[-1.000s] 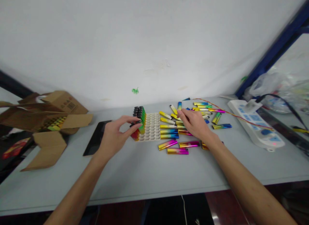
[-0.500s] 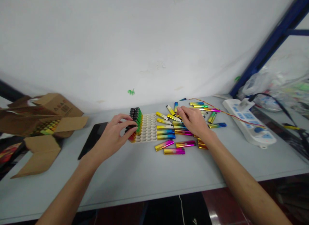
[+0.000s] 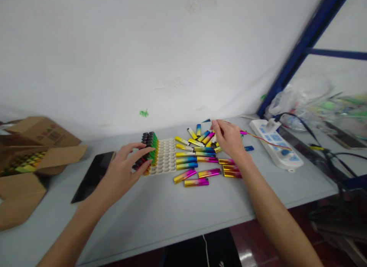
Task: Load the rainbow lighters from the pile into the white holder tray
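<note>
Shiny two-coloured metallic tubes with black ends stand packed in the left part of a white tray (image 3: 166, 156) with rows of round pockets. These standing tubes (image 3: 155, 142) shade from green through yellow to red. Over their front end is my left hand (image 3: 126, 163), its thumb and index finger curved and apart, touching or very near the black tops. To the right, my right hand (image 3: 229, 139) hovers at the back of a loose spread of lying tubes (image 3: 186, 160). Its fingertips are pinched together; whatever lies between them is hidden.
An open cardboard box (image 3: 54, 137) at the left contains more tubes. Beside it lies a flat black tablet-like panel (image 3: 93, 175). At right, a white power strip (image 3: 275, 144) has a plug in it, with a thin red-yellow wire (image 3: 266, 142) across it. A blue metal post (image 3: 286, 68) rises behind.
The view has turned a little to the right, so everything sits further left. My left hand stays at the standing tubes. My right hand remains over the back of the loose tubes, fingertips still pinched.
</note>
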Motion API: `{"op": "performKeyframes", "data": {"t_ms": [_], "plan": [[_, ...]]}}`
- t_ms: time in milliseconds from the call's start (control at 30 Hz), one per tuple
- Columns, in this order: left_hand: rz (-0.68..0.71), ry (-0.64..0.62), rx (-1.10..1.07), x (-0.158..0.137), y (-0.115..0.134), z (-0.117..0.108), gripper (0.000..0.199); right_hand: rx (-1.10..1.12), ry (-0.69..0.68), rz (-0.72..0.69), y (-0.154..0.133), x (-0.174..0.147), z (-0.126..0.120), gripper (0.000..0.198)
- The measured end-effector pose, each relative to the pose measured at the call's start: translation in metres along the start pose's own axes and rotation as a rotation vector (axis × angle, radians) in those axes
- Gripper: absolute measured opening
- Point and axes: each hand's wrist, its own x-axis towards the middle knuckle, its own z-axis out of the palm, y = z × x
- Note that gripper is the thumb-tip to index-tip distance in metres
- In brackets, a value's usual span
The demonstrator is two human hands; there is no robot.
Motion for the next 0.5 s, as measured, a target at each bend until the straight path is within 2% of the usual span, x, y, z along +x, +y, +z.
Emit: {"op": "performKeyframes", "data": {"t_ms": [133,233,333,500], "plan": [[0.03,0.15,-0.004,0.003,0.028,0.0,0.024,-0.107,0.24,0.11,0.022,0.005,-0.019,0.057],[0.079,0.196,-0.098,0.013,0.055,0.012,0.018,-0.184,0.397,0.192,0.039,0.006,-0.028,0.059],[0.076,0.129,-0.203,0.037,0.076,0.042,0.018,-0.221,0.459,0.249,0.051,0.005,-0.03,0.059],[-0.026,-0.11,-0.231,0.101,0.096,0.102,0.023,-0.252,0.443,0.346,0.059,0.003,-0.025,0.054]]}}
